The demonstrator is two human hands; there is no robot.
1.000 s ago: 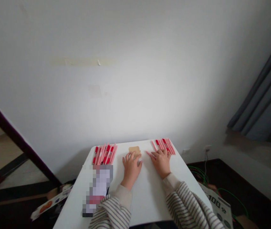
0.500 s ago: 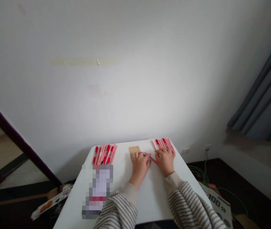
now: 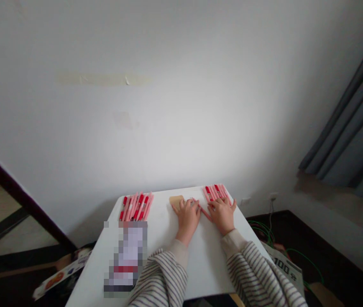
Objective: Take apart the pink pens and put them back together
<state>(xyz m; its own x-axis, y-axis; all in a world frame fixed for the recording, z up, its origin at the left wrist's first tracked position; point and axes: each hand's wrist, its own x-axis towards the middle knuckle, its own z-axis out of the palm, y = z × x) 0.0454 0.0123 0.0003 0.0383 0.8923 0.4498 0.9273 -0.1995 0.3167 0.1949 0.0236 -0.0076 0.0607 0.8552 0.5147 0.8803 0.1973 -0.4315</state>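
A slim pink pen slants between my two hands, just above or on the white table. My left hand pinches its upper part with thumb and fingertips. Closed around the lower end is my right hand, its little finger sticking out; the exact grip is partly hidden. Beyond my right hand lies a row of pink and red pens, partly covered by the fingers. A tan, card-like piece lies by my left fingertips.
Another row of pink and red pens lies at the table's back left. In front of it is a pixelated, phone-shaped object. The wall stands behind the table; green cables lie on the floor at right.
The view has shifted slightly. The right little finger has spread outward, and the pen between my hands shows a little more. Both hands stay at about the same place on the table.
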